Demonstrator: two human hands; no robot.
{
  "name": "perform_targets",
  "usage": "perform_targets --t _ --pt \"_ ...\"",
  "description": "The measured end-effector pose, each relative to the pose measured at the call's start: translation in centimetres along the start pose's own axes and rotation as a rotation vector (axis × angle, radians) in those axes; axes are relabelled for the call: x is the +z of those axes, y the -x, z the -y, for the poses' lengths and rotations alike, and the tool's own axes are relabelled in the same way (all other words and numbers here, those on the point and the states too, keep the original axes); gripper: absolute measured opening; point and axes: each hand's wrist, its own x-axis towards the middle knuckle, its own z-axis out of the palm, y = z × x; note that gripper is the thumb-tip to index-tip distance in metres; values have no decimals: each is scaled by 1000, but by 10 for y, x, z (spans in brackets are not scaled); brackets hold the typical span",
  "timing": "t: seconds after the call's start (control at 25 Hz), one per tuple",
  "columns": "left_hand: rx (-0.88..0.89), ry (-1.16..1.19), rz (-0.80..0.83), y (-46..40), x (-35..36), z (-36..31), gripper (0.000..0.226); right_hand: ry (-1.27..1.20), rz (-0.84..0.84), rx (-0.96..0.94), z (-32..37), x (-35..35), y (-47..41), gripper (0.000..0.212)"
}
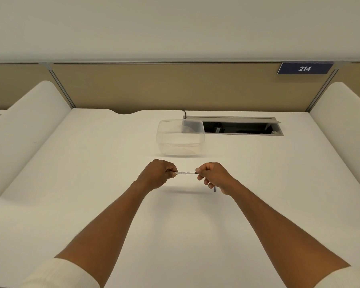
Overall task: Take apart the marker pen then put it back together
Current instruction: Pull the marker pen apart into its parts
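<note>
A thin white marker pen (185, 173) with small printed text is held level above the white desk (92, 183), in front of me. My left hand (158, 173) grips its left end in a closed fist. My right hand (213, 176) pinches its right end, where a dark section shows at the fingertips. A small dark blue piece (215, 189) pokes out below my right hand; I cannot tell whether it is held or lying on the desk. Both ends of the pen are hidden inside my fingers.
A clear plastic container (180, 138) stands just beyond my hands. Behind it to the right is an open cable hatch (237, 127) in the desk. White side dividers (29, 121) flank the desk, and a tan back panel carries a "214" sign (304, 68).
</note>
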Motion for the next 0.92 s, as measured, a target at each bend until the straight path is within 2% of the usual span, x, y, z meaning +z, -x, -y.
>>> perform_targets --t 0.16,0.32,0.4,0.48,0.72,0.84,0.92 --pt "4 -8 5 0 0 0 11 8 -11 -18 -1 1 -1 7" --pt "-2 7 3 0 -1 2 11 -70 -15 -112 -1 3 -1 11" --pt "-9 13 -1 0 -2 2 10 -93 -9 -75 -1 3 -1 6" --pt "-11 10 -2 0 -3 1 9 -63 -5 -33 -1 3 -1 15" --pt "-17 14 8 1 1 1 10 -76 -23 -120 -4 4 -2 5" --pt "-21 21 1 1 1 0 10 -78 -32 -41 -3 4 -2 16" --pt "-21 11 4 1 1 0 10 -40 -31 -48 -4 5 -3 14"
